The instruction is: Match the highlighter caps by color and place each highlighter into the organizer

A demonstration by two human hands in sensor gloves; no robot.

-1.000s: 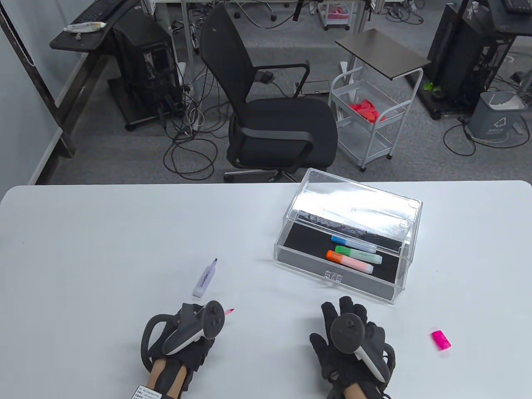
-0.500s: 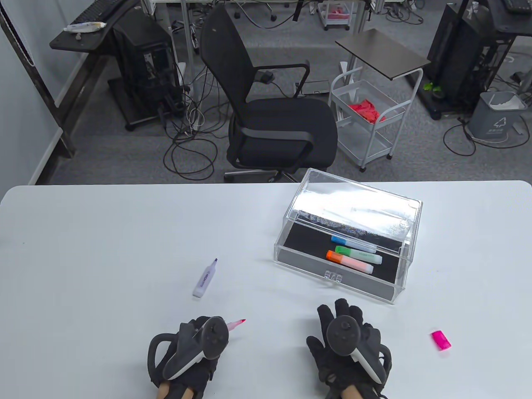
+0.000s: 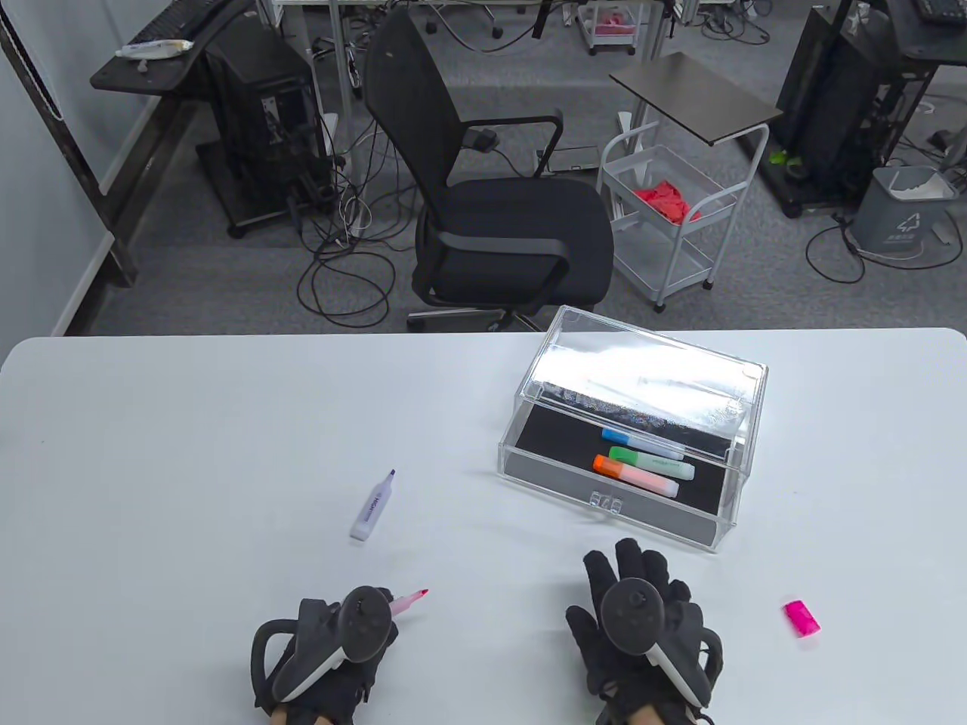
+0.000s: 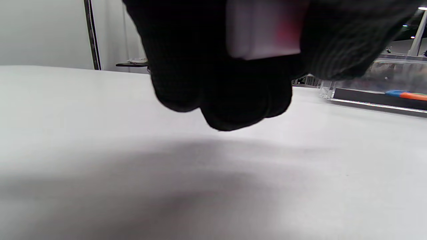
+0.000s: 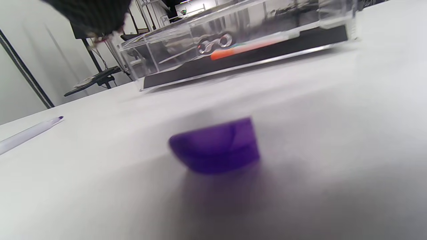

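Gripping a slim pink highlighter (image 3: 409,601), left hand (image 3: 332,657) curls.

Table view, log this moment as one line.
left hand: holds pink highlighter | right hand: open above purple cap | pink cap: on table

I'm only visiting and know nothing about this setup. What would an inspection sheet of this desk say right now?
Surface: white table.
Job's things: clear organizer holding blue, green and orange highlighters; uncapped purple highlighter; pink cap; purple cap.
Clutter: nothing seen.
Hands: left hand grips uncapped pink highlighter; right hand open over the table.
Cables: tangled on the floor behind.
Surroundings: office chair, white cart, bin.
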